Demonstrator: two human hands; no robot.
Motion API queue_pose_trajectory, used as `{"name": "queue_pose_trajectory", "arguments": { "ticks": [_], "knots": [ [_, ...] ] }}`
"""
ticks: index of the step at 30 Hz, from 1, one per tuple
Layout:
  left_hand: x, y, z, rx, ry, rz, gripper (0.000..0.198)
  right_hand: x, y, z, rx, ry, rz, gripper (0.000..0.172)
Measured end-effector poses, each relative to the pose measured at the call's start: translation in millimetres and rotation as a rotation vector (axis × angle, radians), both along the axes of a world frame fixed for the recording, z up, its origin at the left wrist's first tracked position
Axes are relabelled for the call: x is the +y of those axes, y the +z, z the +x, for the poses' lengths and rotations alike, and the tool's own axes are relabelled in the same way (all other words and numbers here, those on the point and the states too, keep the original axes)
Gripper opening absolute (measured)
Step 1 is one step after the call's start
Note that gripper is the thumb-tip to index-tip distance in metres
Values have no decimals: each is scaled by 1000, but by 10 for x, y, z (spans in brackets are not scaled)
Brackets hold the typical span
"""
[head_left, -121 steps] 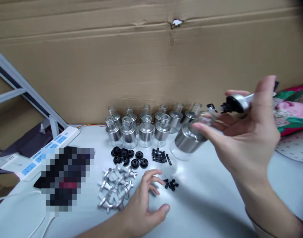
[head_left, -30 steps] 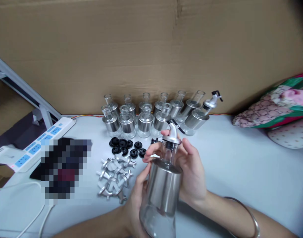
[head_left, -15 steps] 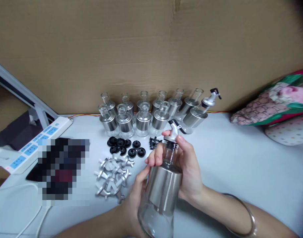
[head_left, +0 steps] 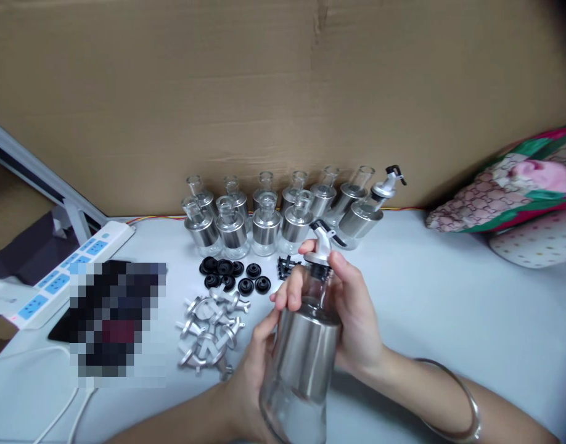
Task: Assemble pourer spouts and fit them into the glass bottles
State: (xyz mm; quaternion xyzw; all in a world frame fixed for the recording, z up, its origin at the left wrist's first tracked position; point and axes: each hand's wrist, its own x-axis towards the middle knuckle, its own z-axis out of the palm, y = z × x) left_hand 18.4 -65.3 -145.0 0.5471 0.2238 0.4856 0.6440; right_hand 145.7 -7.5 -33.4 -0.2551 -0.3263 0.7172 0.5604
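A glass oil bottle (head_left: pixel 306 351) with a steel sleeve leans in front of me, its base towards me. My left hand (head_left: pixel 259 364) is closed round the bottle's body from the left; part of its fingers is behind the glass. My right hand (head_left: pixel 352 308) wraps the neck, with its thumb up against the silver pour spout (head_left: pixel 318 248). The spout sits in the bottle's mouth on a black stopper, and its black flip lever (head_left: pixel 320 228) points up and left. Behind stands another bottle (head_left: pixel 360 219) with a spout fitted.
Several bottles without spouts (head_left: pixel 265 225) stand in two rows by the cardboard wall (head_left: pixel 264 92). Before them lie black stoppers (head_left: pixel 246 286), small black levers (head_left: pixel 287 267) and silver spouts (head_left: pixel 211 333). A power strip (head_left: pixel 74 271) and a blurred-out dark device (head_left: pixel 63 324) are left; a patterned bag (head_left: pixel 477 197) is right.
Both hands keep their hold on the bottle, which has barely shifted. The spout's lever looks turned slightly to the left. The view has moved a little.
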Motion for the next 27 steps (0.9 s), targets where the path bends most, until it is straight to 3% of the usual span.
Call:
{"name": "queue_pose_trajectory", "arguments": {
  "ticks": [2,4,9,12,16,18,22,27],
  "knots": [
    [28,56,27,-41,4,106,123,50,8,35,-75,8,10,33],
    [53,120,37,-31,42,89,115,132,43,113,-144,-62,70,36],
    [103,254,3,126,83,8,60,447,228,478,-291,-520,391,29],
    [107,260,-6,173,68,26,50,670,252,681,-372,-777,540,26],
    [102,250,-6,255,55,37,44,914,48,799,-591,-782,712,25],
    [112,267,-8,299,52,37,42,1006,-108,813,-804,-735,724,23],
    [137,308,-13,395,33,13,40,1150,-361,833,-997,-741,741,22],
    [104,280,-7,481,-47,-7,44,1245,-484,867,-1132,-769,763,26]
  ]
}}
